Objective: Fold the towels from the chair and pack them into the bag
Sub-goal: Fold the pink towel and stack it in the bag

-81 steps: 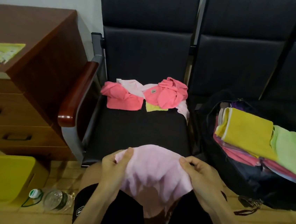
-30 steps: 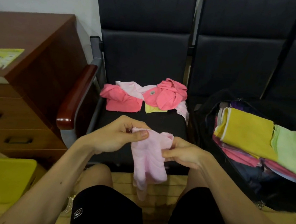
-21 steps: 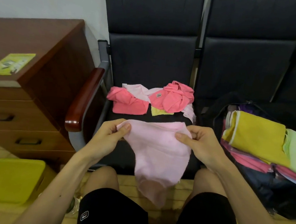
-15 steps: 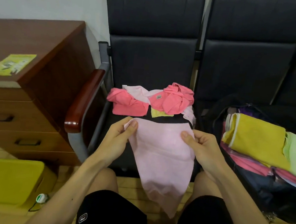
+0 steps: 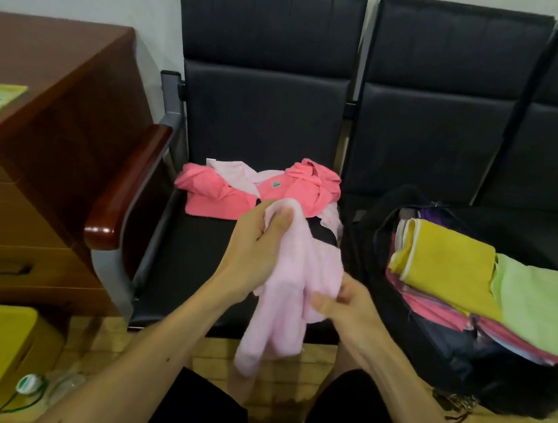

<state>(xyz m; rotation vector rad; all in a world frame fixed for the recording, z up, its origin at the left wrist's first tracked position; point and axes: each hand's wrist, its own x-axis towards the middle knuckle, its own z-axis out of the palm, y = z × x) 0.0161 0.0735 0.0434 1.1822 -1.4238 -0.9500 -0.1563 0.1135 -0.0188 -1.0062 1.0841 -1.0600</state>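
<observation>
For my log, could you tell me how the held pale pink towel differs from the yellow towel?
The pale pink towel hangs bunched; the yellow towel lies folded flat. The left hand and right hand grip the pink one; the yellow one rests untouched on the pile in the bag. Both are cloth.

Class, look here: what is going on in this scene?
A seated person is folding a light pink towel, the left hand gripping its top and the right hand pinching it lower down. More crumpled pink towels lie on the black chair. The open black bag holds a stack of folded towels, yellow and green on top.
</observation>
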